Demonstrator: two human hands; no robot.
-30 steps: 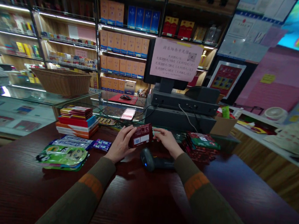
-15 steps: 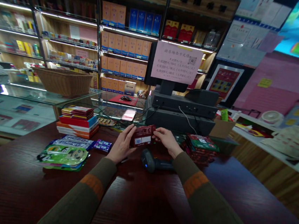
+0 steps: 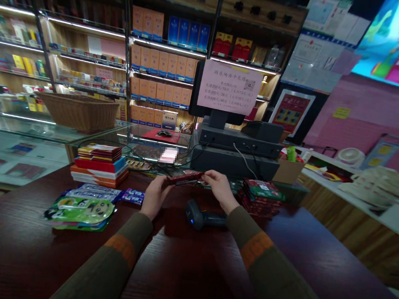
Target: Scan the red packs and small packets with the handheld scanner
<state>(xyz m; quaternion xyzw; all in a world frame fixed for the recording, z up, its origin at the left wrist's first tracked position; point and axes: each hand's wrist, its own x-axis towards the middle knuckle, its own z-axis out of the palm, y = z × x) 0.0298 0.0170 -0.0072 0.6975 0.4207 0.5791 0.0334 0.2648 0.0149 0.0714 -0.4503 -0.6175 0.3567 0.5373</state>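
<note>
A small dark red packet (image 3: pixel 184 179) is held above the table between my two hands, turned so that mostly its narrow edge faces me. My left hand (image 3: pixel 154 196) grips its left end. At the right end, my right hand (image 3: pixel 219 187) pinches a corner with thumb and fingers. Below the packet, a dark barcode scanner (image 3: pixel 196 215) lies on the table with a small blue light lit. A stack of dark red and green packets (image 3: pixel 263 195) sits just right of my right hand. Left of my left hand lies a small purple packet (image 3: pixel 133 196).
Green panda-print packets (image 3: pixel 82 212) and a pile of flat boxes (image 3: pixel 99 165) occupy the table's left side. Behind stand a monitor with a pink notice (image 3: pixel 228 87) and a cash-register base (image 3: pixel 233 160). A wicker basket (image 3: pixel 79 112) rests on the glass counter.
The packet has tipped from showing its broad barcode face to showing its thin edge. Both hands still hold it, and the camera view has shifted slightly.
</note>
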